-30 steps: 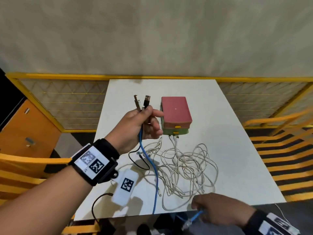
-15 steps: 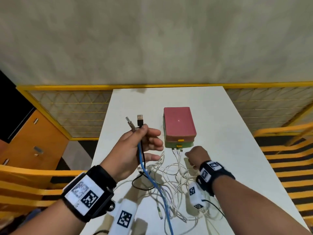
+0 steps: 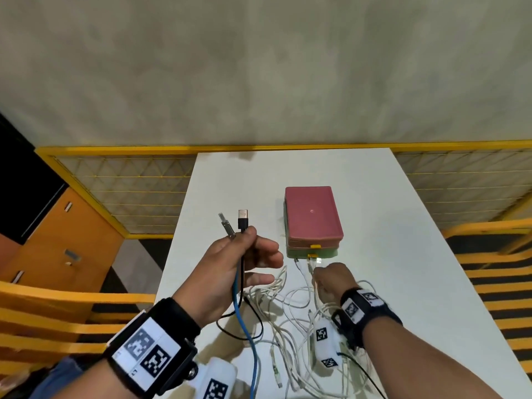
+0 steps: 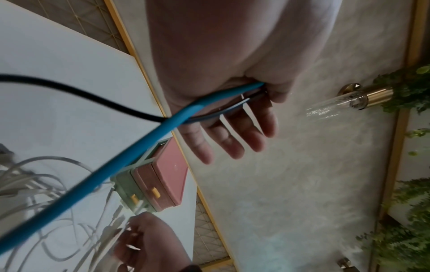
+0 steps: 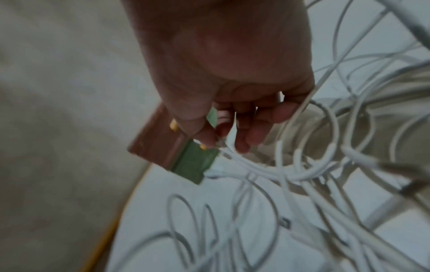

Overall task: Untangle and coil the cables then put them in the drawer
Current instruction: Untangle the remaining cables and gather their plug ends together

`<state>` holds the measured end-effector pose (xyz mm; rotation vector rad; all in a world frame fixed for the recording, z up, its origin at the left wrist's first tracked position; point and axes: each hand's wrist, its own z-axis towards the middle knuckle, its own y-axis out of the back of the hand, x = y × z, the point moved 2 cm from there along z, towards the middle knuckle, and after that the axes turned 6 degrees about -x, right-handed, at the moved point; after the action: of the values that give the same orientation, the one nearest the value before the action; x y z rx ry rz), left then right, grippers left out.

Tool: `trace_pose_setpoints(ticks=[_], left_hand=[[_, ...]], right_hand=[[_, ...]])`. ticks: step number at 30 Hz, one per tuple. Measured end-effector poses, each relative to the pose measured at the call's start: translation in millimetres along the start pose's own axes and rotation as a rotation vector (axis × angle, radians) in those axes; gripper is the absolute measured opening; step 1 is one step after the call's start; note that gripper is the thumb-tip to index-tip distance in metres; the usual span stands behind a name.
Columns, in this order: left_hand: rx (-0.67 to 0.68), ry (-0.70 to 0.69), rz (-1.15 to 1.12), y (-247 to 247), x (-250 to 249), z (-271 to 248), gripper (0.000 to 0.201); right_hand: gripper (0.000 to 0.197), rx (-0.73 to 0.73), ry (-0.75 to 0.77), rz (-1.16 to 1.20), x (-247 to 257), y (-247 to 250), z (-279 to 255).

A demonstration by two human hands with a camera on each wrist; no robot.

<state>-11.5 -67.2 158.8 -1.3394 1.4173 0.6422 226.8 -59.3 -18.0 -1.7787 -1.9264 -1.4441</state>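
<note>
My left hand [image 3: 247, 240] is raised over the white table [image 3: 388, 254] and pinches a blue cable [image 3: 244, 321] and a black cable [image 3: 243, 272] together. Their plugs stick up above the thumb, and its other fingers [image 4: 232, 138] are spread. Both cables trail down off the near table edge. A tangle of white cables [image 3: 290, 326] lies in front of a small drawer box [image 3: 312, 217] with a pink top and a green bottom drawer [image 3: 328, 253]. My right hand [image 3: 322, 275] is at the box's front, pinching a white cable end [image 5: 223, 147] between thumb and fingers.
A yellow railing with mesh [image 3: 129, 180] runs behind and beside the table. An orange cabinet [image 3: 66, 249] stands to the left, and yellow slatted seats [image 3: 501, 272] flank both sides. White tag-marked pods [image 3: 325, 344] hang below my wrists over the cables.
My right hand came up from below the near table edge, letting go of the blue cable's end, and reached to the white cable ends at the drawer box. The left hand kept its grip.
</note>
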Motion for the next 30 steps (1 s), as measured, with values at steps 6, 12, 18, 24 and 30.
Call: trace_pose_setpoints(ticks=[6, 12, 18, 24, 30], left_hand=[[-0.002, -0.033, 0.03, -17, -9, 7, 0.029], [0.022, -0.104, 0.066, -43, -26, 8, 0.014], [0.006, -0.137, 0.088, -69, -40, 3, 0.019], [0.011, -0.247, 0.02, -81, -62, -5, 0.008], [0.026, -0.34, 0.134, -85, -59, -7, 0.007]], right_hand=[[0.015, -0.08, 0.166, 0.496, 34, 71, -46], [0.028, -0.135, 0.503, 0.661, 94, 117, -100], [0.033, -0.106, 0.816, 0.56, 136, 128, -159], [0.026, -0.13, 0.91, 0.392, 145, 120, -180], [0.028, -0.135, 0.879, 0.457, 149, 109, -183]])
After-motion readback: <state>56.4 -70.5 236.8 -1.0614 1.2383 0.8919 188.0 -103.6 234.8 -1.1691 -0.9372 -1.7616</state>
